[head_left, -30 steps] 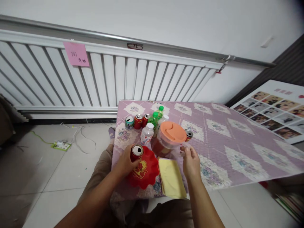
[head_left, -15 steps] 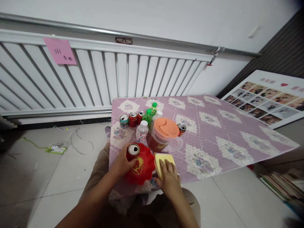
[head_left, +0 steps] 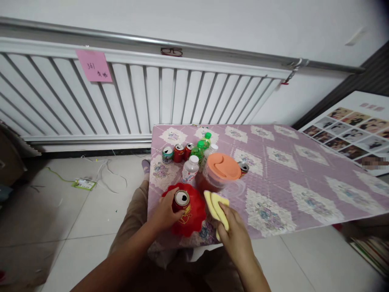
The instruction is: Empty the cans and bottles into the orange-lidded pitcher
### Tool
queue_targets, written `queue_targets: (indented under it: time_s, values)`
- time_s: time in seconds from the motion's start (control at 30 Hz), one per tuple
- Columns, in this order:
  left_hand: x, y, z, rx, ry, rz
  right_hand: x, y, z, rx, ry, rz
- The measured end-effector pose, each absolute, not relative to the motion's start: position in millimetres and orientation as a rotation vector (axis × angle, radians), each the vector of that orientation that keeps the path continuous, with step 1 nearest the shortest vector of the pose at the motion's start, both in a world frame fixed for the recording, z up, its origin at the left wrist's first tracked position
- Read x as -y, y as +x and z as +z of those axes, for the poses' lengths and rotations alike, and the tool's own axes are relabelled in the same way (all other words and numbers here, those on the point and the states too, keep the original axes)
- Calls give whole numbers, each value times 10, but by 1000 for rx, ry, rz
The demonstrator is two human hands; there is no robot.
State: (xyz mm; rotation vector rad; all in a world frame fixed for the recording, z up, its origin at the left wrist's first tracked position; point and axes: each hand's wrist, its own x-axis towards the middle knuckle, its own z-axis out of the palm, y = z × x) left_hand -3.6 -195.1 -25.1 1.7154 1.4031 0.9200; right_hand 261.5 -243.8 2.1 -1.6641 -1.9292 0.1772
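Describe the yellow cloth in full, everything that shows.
The yellow cloth is pale yellow, soft-looking fabric, folded or bunched into thick layers. The right hand grips its near end, lifting it off the purple patterned tablecloth. Its far end sits just in front of the pitcher with the orange lid and beside the red dish. No stains or print can be made out.

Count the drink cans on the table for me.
5: one in the left hand on the red plate, three at the back, one behind the jug. More may be hidden.
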Motion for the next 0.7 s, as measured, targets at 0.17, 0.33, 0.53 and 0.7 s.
queue_targets:
  time_s: [0.17,0.33,0.53,0.7]
  values:
    - [1956,-44,-191,-1375,1721,935,2287,2198,565,2130,-1535,206]
    - [1966,-41,-104,-1395,1730,900,1992,1671,835,2434,-1639,151]
    - [1959,-43,-47,-1421,1746,848,1810,1370,1026,2684,-1893,94]
    - [1964,-48,-64,-1425,1761,838,1868,1421,1096,2718,-2017,31]
